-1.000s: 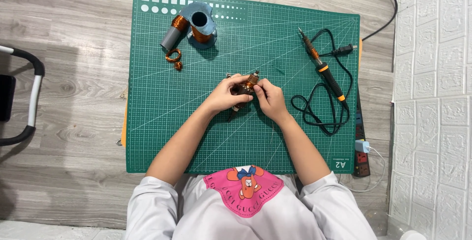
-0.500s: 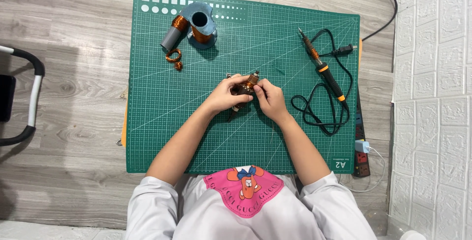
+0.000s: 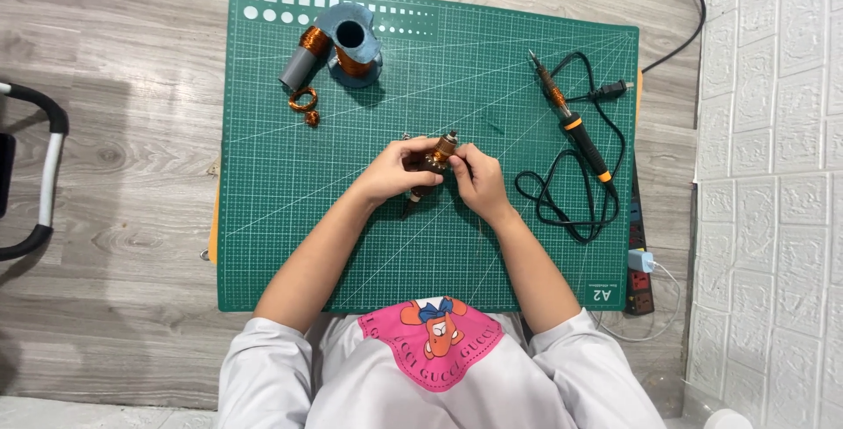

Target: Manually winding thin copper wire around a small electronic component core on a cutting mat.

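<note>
My left hand (image 3: 392, 172) and my right hand (image 3: 479, 180) meet over the middle of a green cutting mat (image 3: 281, 218). Together they grip a small brown motor rotor with copper windings (image 3: 436, 158); its shaft sticks out below the left hand and its far end shows above the fingers. My right fingertips pinch at the rotor's side. Most of the rotor is hidden by my fingers.
Two grey spools of copper wire (image 3: 342, 47) lie at the mat's far left, with a small loose copper coil (image 3: 304, 101) beside them. A soldering iron (image 3: 569, 117) with a coiled black cord lies on the right. A power strip (image 3: 638, 258) sits at the mat's right edge; a black chair frame (image 3: 39, 174) is left.
</note>
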